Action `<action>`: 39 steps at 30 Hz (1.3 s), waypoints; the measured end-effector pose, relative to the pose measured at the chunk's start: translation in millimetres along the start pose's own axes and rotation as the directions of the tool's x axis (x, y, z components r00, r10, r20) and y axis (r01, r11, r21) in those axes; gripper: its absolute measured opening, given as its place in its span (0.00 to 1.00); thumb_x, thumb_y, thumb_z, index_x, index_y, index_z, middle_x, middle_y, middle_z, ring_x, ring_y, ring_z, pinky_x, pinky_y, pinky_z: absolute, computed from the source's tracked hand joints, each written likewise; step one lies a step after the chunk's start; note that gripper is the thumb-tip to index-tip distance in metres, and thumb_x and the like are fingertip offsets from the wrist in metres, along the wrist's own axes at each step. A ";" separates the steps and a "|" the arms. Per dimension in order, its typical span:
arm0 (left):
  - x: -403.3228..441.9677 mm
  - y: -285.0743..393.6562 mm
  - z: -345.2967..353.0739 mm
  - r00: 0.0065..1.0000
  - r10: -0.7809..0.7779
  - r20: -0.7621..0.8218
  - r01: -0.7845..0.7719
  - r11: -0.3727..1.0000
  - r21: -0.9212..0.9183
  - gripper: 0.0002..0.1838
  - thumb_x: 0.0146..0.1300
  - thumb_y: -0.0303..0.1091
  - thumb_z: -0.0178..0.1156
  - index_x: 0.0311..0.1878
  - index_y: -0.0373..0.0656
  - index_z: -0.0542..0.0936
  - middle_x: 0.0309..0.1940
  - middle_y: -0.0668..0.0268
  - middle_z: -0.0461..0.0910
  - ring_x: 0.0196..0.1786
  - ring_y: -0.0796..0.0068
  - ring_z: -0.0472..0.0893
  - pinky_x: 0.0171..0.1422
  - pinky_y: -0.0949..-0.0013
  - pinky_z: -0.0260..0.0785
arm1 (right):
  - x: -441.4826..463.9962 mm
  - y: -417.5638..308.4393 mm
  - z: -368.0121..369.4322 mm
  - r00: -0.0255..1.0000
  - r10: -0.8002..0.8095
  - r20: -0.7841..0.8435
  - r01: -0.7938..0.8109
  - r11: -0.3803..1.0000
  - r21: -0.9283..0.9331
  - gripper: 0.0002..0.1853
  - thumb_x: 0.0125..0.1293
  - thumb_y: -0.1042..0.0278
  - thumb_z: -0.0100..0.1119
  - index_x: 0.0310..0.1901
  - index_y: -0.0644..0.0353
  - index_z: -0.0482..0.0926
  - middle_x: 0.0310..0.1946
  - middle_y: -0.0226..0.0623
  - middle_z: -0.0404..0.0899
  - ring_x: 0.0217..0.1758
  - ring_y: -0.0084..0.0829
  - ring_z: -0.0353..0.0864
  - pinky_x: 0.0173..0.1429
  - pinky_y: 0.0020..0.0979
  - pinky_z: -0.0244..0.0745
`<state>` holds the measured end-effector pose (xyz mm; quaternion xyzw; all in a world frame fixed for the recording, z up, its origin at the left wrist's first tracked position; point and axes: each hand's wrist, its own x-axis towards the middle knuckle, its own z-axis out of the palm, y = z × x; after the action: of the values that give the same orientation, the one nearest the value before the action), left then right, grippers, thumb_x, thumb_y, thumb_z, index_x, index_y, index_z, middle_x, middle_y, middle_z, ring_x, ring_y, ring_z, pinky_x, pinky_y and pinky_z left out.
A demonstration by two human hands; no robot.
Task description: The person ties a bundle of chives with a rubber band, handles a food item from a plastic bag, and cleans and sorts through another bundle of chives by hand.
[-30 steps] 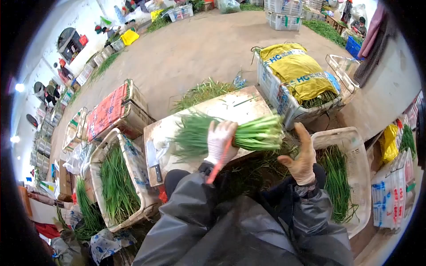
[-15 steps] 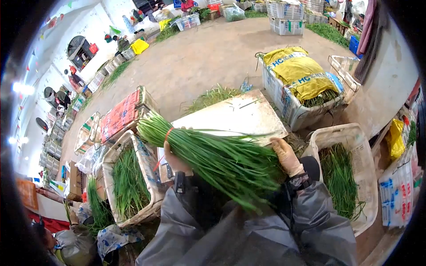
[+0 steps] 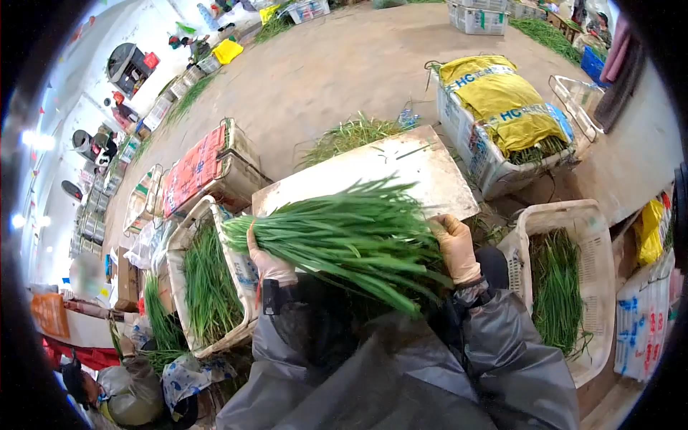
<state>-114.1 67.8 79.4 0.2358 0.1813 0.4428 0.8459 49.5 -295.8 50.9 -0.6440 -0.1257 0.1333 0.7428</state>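
A thick bunch of long green chives (image 3: 344,233) lies across my lap in front of a white board (image 3: 380,168). My left hand (image 3: 271,264), gloved, is wrapped round its stem end at the left. A red strand hangs beside that wrist. The leaves fan out to the right, their tips blurred. At the tip side, my right hand (image 3: 459,251), also gloved, has its fingers curled together against the leaf ends. What it pinches, if anything, is hidden.
Crates of chives stand at my left (image 3: 247,287) and right (image 3: 598,294). Beyond the board lies a pile of loose leaves (image 3: 351,136). A crate under a yellow sack (image 3: 502,107) stands at back right. A co-worker (image 3: 132,387) sits at lower left.
The bunch has swung: its stem end is lower and its leaf tips are raised and spread over the board's edge. My left hand has moved left and covers the red band. The view shifted slightly.
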 end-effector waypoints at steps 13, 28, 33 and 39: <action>-12.5 56.3 -33.9 0.956 0.053 -0.290 -0.030 0.996 0.083 0.23 0.69 0.50 0.62 0.62 0.49 0.82 0.61 0.60 0.84 0.60 0.53 0.82 0.68 0.42 0.73 | 35.3 41.4 90.4 0.970 0.071 0.234 -0.076 0.997 0.013 0.09 0.76 0.73 0.60 0.52 0.66 0.81 0.36 0.26 0.83 0.36 0.18 0.78 0.40 0.25 0.75; -61.6 82.6 -11.0 0.889 0.284 -0.359 -0.232 0.956 0.182 0.21 0.71 0.41 0.61 0.64 0.46 0.80 0.58 0.59 0.84 0.58 0.55 0.83 0.68 0.47 0.76 | 21.8 -24.5 158.6 0.743 -0.198 0.639 0.385 0.908 -0.167 0.18 0.67 0.51 0.73 0.39 0.61 0.86 0.24 0.43 0.83 0.24 0.35 0.83 0.30 0.34 0.76; -52.4 82.6 -27.9 0.923 0.237 -0.303 -0.203 0.969 0.139 0.23 0.70 0.41 0.63 0.63 0.39 0.80 0.59 0.57 0.84 0.59 0.55 0.83 0.69 0.49 0.75 | 9.7 -22.5 164.1 0.728 -0.142 0.671 0.452 0.835 -0.314 0.19 0.64 0.49 0.74 0.38 0.58 0.86 0.20 0.41 0.81 0.22 0.39 0.82 0.29 0.37 0.76; -55.0 75.5 -27.5 0.913 0.230 -0.336 -0.189 0.970 0.150 0.24 0.67 0.41 0.65 0.61 0.37 0.81 0.58 0.54 0.84 0.59 0.53 0.83 0.71 0.51 0.73 | -7.7 -16.6 171.4 0.787 -0.089 0.611 0.277 0.936 -0.219 0.10 0.68 0.64 0.70 0.33 0.62 0.85 0.22 0.44 0.80 0.23 0.34 0.79 0.31 0.32 0.73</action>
<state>-208.3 66.0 104.4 0.2193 0.3278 0.5549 0.7325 -18.5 -142.6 91.1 -0.6586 -0.4319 0.2334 0.5703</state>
